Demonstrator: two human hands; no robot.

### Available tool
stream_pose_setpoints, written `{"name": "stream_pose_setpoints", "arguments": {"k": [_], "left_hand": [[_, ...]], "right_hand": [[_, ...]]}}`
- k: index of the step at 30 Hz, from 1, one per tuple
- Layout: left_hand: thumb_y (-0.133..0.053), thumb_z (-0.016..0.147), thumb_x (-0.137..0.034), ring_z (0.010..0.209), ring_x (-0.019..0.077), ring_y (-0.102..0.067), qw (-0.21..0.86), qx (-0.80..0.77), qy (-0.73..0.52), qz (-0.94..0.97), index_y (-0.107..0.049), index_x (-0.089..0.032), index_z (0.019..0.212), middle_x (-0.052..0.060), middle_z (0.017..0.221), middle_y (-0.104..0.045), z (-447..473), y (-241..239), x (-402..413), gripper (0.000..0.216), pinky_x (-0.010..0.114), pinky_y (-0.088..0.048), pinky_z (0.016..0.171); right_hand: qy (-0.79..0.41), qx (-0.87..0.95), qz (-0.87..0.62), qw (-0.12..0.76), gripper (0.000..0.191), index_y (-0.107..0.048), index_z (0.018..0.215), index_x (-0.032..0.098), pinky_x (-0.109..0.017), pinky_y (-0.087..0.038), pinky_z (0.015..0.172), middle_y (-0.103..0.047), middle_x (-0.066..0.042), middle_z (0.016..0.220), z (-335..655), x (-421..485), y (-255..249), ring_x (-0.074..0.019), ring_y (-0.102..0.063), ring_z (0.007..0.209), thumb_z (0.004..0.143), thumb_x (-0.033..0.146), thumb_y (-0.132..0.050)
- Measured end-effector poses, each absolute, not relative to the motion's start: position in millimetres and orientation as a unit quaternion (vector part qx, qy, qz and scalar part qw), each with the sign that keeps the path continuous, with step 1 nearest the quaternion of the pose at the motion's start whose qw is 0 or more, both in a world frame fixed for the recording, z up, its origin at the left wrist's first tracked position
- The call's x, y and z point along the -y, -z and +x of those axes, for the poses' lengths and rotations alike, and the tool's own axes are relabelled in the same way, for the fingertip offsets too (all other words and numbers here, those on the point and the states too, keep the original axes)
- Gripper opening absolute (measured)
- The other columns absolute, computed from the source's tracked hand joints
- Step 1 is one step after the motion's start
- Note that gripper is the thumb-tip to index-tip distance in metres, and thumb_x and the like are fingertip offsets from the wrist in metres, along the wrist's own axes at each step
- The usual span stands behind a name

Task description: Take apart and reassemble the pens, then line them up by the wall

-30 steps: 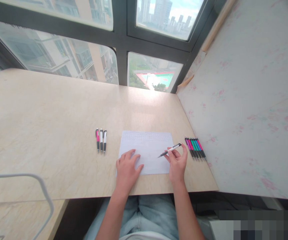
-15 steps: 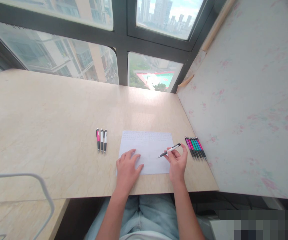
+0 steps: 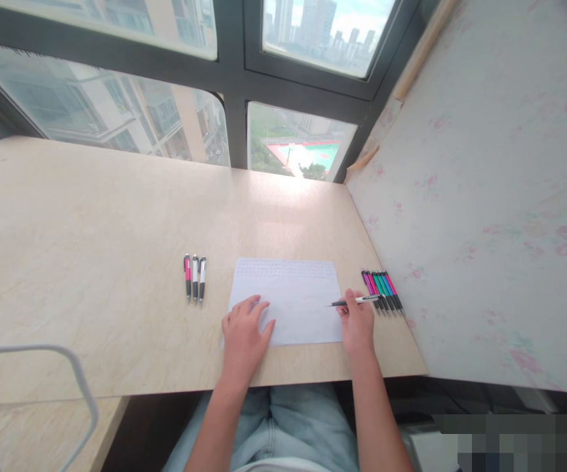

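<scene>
**While the left hand [image 3: 245, 328] lies spread on the paper [image 3: 295, 301], the right hand [image 3: 358, 324] closes on a pen [image 3: 366, 299]**

Where the broad table [image 3: 91, 229] stretches toward the window [image 3: 236, 85], its smooth, beige, marbled top catches a pale glare. The window has a thick dark-grey frame around flat panes. On the right, the wall [image 3: 484, 164] bears whitish paper printed with faint pink flowers, peeling near the corner of the frame. Faded blue jeans [image 3: 263, 423] show below the table edge.

The paper, a thin white rectangle with lines of small writing along its far end, lies flat near that edge. The left hand rests over its near left corner, fingers loosely parted and slightly bent, thumb standing well away from them, pressing on the sheet without gripping anything. The right hand is at the sheet's right edge, its fingers drawn in around the pen: one digit lies over the barrel, others curl below.

At lower left, a smooth grey cable [image 3: 79, 373] bends in a curve. Slim pens with dark grips form a row [image 3: 384, 285] beside the wall, purple, pink, green and blue; a trio [image 3: 195, 278], one pink and two white, lies left of the paper. The held pen, white and black, slants almost level, its fine tip pointing left over the sheet; whether it touches, I cannot tell.
</scene>
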State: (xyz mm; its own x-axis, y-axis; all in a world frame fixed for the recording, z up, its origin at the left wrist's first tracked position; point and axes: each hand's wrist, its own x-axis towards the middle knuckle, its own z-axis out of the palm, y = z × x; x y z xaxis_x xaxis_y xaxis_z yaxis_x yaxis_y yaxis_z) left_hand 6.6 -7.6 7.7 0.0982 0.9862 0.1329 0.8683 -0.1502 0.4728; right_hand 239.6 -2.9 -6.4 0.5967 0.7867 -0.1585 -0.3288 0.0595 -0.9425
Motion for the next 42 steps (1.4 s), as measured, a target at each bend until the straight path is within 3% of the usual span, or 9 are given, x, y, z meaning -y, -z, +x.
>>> {"name": "stream_pose_setpoints", "arguments": {"k": [3,6,10,15,21,42], "left_hand": [[-0.061,0.082,-0.024,0.114,0.0291,-0.054,0.138,-0.635,-0.223,0.727,-0.064,-0.025,0.110,0.009,0.127,-0.061,10,-10,7,0.028,0.046,-0.038,0.093],[-0.062,0.082,-0.026,0.115,0.0286,-0.053,0.146,-0.610,-0.230,0.744,-0.064,-0.026,0.111,0.008,0.127,-0.061,17,-13,7,0.028,0.045,-0.038,0.094],[-0.067,0.079,-0.029,0.116,0.0293,-0.051,0.164,-0.578,-0.215,0.770,-0.065,-0.028,0.110,0.007,0.130,-0.059,25,-12,8,0.030,0.045,-0.038,0.094],[-0.071,0.075,-0.030,0.119,0.0306,-0.048,0.165,-0.576,-0.193,0.777,-0.066,-0.029,0.108,0.007,0.134,-0.056,27,-6,8,0.033,0.047,-0.036,0.095],[-0.071,0.075,-0.030,0.118,0.0308,-0.048,0.165,-0.580,-0.189,0.775,-0.065,-0.031,0.109,0.006,0.133,-0.056,26,-5,7,0.035,0.048,-0.036,0.095],[-0.072,0.075,-0.031,0.118,0.0306,-0.048,0.157,-0.581,-0.189,0.776,-0.065,-0.031,0.109,0.005,0.134,-0.056,27,-5,8,0.035,0.047,-0.036,0.094]], "right_hand": [[-0.385,0.240,-0.554,0.698,0.042,-0.044,0.063,0.019,-0.017,-0.039,0.044,-0.041,0.010,0.049,254,-4,6,-0.0057,-0.044,0.044,0.072,0.046,-0.075],[-0.356,0.281,-0.588,0.669,0.037,-0.055,0.071,0.017,-0.021,-0.045,0.050,-0.053,0.006,0.055,268,-17,4,-0.0096,-0.054,0.051,0.074,0.050,-0.071],[-0.338,0.370,-0.631,0.592,0.044,-0.064,0.083,0.015,-0.027,-0.051,0.056,-0.066,-0.004,0.073,284,-41,1,-0.0170,-0.063,0.067,0.076,0.059,-0.061],[-0.258,0.474,-0.683,0.492,0.041,-0.058,0.061,0.017,-0.023,-0.038,0.047,-0.053,0.002,0.050,288,-64,6,-0.0120,-0.047,0.047,0.080,0.053,-0.055],[-0.159,0.506,-0.715,0.456,0.041,-0.047,0.051,0.020,-0.025,-0.030,0.052,-0.045,0.003,0.049,285,-68,14,-0.0128,-0.040,0.053,0.082,0.047,-0.049],[-0.082,0.559,-0.720,0.402,0.042,-0.046,0.054,0.020,-0.025,-0.031,0.057,-0.047,0.003,0.049,285,-67,19,-0.0124,-0.040,0.053,0.087,0.045,-0.043]]}}
